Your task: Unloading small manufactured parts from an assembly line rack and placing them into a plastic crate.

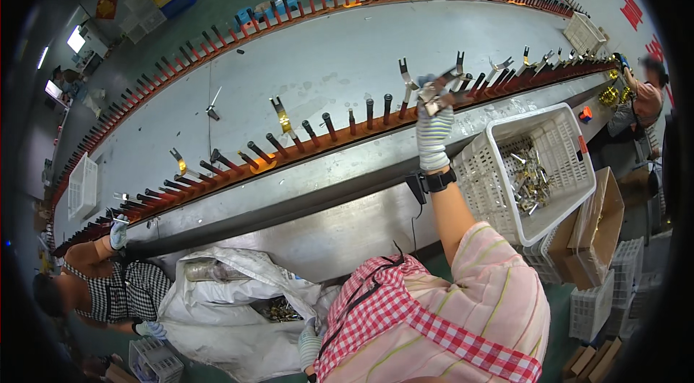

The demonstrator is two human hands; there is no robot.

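My right hand [434, 133], in a striped knit glove, reaches out to the near row of upright posts. Its fingers are closed on a shiny forked metal part [436, 99], slightly blurred. Close by, other forked metal pieces [407, 73] stand on the posts, and a gold-and-silver one [280, 117] sits farther left. My left hand [309, 345], gloved alike, hangs low beside my checked apron, at the edge of a white woven sack [217, 329]. Small metal parts [278, 309] show in the sack's opening. The left fingers are partly hidden, so their grip is unclear.
Black-tipped red posts [327, 126] line a looping rail around a grey metal table [311, 57]. A white plastic crate [491, 173] with metal parts stands at my right, beside a cardboard box [603, 220]. Co-workers are at far left [108, 278] and far right [645, 101].
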